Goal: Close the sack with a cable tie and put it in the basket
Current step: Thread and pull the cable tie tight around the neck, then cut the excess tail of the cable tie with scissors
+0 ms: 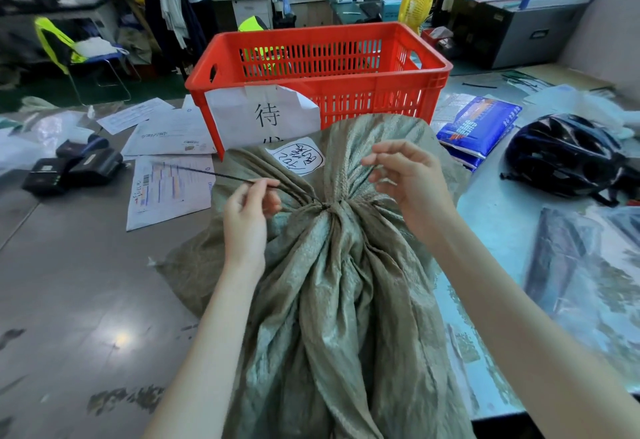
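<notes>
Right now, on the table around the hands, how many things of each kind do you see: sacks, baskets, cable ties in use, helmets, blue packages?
Sack: 1
Red basket: 1
Cable tie around the sack's neck: 1
Black helmet: 1
Blue packages: 1 stack; the number in it cannot be told
Total: 5

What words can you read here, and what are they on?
"待" on the paper sign taped to the red basket; the character under it is hidden by the sack.
White sack label: handwriting, too scrawled to read.
Papers and blue packets: print too small and blurred to read.
</notes>
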### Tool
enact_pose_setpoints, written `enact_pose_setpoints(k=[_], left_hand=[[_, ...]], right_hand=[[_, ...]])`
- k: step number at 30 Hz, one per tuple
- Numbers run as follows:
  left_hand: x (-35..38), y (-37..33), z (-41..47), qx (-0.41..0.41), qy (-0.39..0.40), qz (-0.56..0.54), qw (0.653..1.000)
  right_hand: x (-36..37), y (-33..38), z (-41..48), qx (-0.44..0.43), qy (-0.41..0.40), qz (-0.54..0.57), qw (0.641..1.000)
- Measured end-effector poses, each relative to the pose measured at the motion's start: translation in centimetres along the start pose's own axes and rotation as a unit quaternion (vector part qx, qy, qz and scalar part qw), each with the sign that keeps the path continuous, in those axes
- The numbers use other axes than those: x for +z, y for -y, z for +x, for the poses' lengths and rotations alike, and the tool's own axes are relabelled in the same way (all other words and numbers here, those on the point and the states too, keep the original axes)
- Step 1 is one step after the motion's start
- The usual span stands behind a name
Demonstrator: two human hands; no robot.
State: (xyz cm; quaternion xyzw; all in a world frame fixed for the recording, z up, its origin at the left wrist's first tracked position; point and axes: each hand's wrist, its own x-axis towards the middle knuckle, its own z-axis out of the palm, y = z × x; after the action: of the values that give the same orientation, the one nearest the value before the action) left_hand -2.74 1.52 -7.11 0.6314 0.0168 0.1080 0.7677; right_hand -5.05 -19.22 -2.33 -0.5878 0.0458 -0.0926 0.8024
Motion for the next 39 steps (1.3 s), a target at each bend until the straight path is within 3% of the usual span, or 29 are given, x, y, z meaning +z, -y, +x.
enact_pose_setpoints(k=[9,18,21,25,29,35,39], left_hand=[[-2.5,1.5,-0.3,-0.028,-0.079,-0.016,0.996],[-3.1,3.2,-0.7,-0.052,-0.127,-0.049,0.989],[-3.0,3.7,-0.7,-0.06,-0.137,-0.056,0.987],[-3.1,4.4,-0.3,-0.064,-0.133,-0.041,0.988],[-3.3,5.2,-0.1,-0.052,-0.117,-0.016,0.992],[-3.7,5.8,0.0,-0.023,-0.1,0.019,0.995],[-3.5,5.9,-0.2,-0.006,-0.095,0.04,0.995]], right_hand=[[-2.9,-2.2,-1.3,-0.012,-0.072,-0.067,0.995],[-9.0,-4.3,-3.3,-0.111,-0.243,-0.031,0.963],[-12.4,-6.0,-3.4,-0.083,-0.333,-0.046,0.938],[-16.4,-9.0,-3.9,-0.008,-0.403,-0.168,0.9],[-19.5,-11.9,-4.6,0.055,-0.398,-0.346,0.848],[-22.2,-15.1,-5.0,0.16,-0.288,-0.562,0.759],[-22.0,-15.7,-5.6,0.164,-0.232,-0.584,0.76]])
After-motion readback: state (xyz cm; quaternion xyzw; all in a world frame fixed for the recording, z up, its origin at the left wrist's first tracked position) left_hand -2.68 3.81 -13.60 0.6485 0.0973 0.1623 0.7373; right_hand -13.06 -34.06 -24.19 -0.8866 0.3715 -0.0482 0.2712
